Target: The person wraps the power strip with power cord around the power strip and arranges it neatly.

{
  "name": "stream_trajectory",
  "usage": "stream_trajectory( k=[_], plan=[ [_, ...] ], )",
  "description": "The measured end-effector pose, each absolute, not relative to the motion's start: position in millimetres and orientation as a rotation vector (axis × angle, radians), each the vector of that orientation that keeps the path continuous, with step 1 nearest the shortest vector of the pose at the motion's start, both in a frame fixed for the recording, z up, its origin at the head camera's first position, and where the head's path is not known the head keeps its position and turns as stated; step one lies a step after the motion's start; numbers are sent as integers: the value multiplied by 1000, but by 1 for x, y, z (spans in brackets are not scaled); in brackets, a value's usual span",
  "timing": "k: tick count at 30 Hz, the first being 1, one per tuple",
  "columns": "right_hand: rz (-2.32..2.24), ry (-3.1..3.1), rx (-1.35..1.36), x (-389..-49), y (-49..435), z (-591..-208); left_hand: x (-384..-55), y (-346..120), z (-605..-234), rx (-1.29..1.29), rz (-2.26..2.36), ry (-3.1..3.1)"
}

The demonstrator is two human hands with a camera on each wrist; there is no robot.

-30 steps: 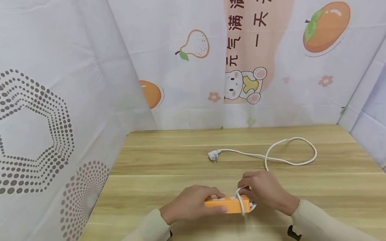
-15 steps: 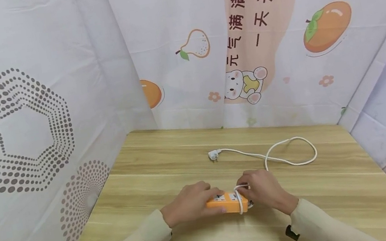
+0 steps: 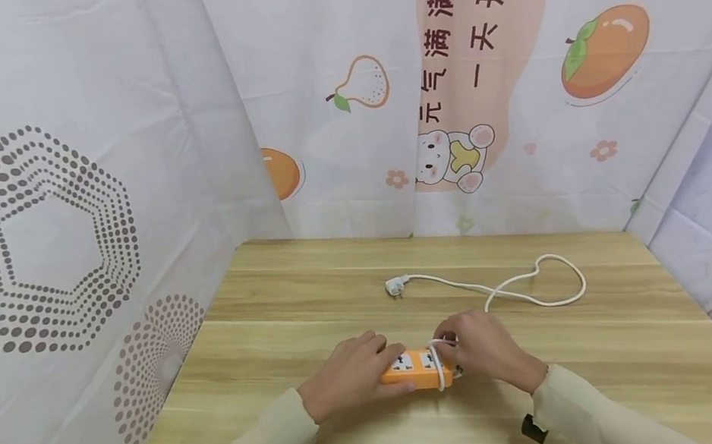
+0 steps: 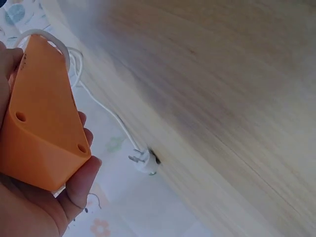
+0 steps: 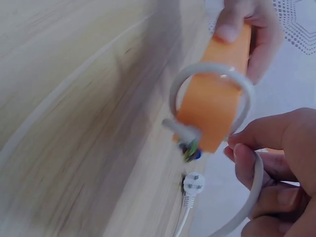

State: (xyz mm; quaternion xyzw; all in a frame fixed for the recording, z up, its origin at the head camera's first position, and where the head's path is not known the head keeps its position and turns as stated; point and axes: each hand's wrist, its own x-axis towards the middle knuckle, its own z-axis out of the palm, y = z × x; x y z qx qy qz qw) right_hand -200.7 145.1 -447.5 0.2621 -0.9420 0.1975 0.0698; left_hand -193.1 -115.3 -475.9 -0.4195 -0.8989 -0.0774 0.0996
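Observation:
My left hand (image 3: 354, 376) grips the left part of an orange power strip (image 3: 415, 376), its white socket face turned up toward the head view. In the left wrist view, the strip's plain orange underside (image 4: 47, 94) shows two screw holes. My right hand (image 3: 485, 348), at the strip's right end, pinches the white power cord (image 5: 254, 192) between thumb and fingers. One loop of cord (image 5: 212, 68) passes around that end of the strip. Beside the end, a cord stub shows exposed coloured wires (image 5: 190, 150). The right fingertips are partly hidden in the head view.
The cord's far part curls over the wooden table (image 3: 264, 343), ending in a white plug (image 3: 396, 287) behind the hands. Printed white curtains (image 3: 332, 156) hang along the table's back and sides. A dark wrist strap (image 3: 534, 428) shows under the right sleeve.
The strip has tilted so its sockets face the head camera more, and it has risen slightly. The right hand has shifted slightly with the cord, whose far loop has bent into a kink.

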Motion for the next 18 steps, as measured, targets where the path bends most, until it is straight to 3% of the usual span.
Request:
stream_trajectory(
  k=[18],
  plan=[
    [641, -2792, 920, -197, 138, -439, -191, -114, -484, -1044, -65, -2703]
  ],
)
